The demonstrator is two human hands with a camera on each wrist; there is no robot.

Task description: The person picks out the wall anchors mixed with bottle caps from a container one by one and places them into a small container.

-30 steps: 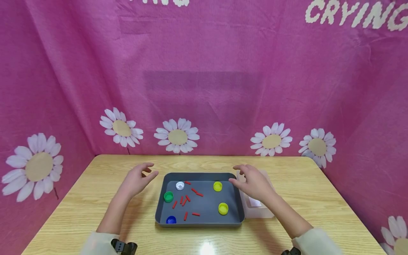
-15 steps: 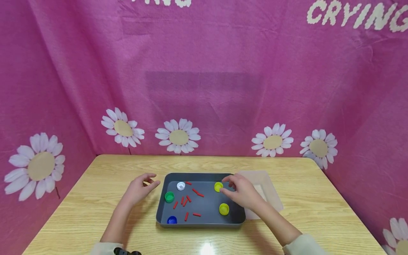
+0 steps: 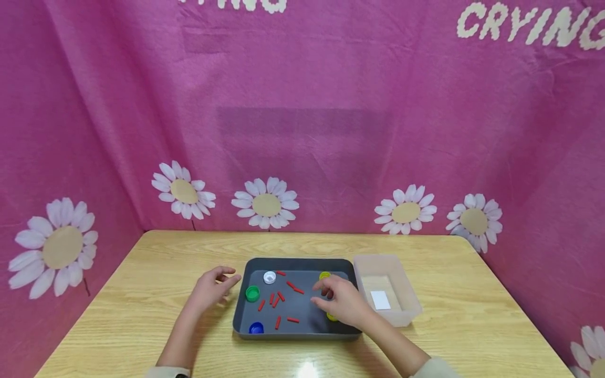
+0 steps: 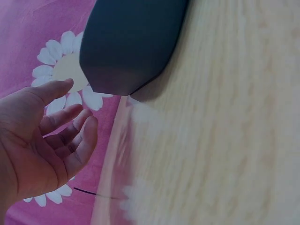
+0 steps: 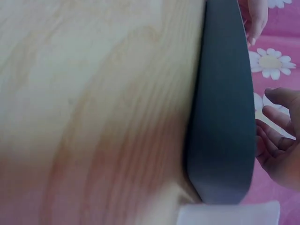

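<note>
A dark grey tray (image 3: 241,310) lies on the wooden table (image 3: 142,294). In it are a white cap (image 3: 269,277), a green cap (image 3: 252,293), a blue cap (image 3: 256,328), a yellow cap (image 3: 324,275) and several short red sticks (image 3: 293,319). My right hand (image 3: 319,294) hovers over the tray's right half with loosely bent fingers, holding nothing, and it partly covers a second yellow cap (image 3: 332,317). My left hand (image 3: 226,277) is relaxed just outside the tray's left edge, empty. The left wrist view shows that hand (image 4: 51,136) beside the tray wall (image 4: 131,42).
A clear plastic box (image 3: 394,315) with a white label inside stands against the tray's right side. Pink flowered cloth (image 3: 302,131) walls the table at the back and both sides. In the right wrist view the tray wall (image 5: 222,117) and table (image 5: 93,117) are blurred.
My right hand has moved left from above the clear box to over the tray, lower and nearer the red sticks. My left hand has sunk slightly beside the tray.
</note>
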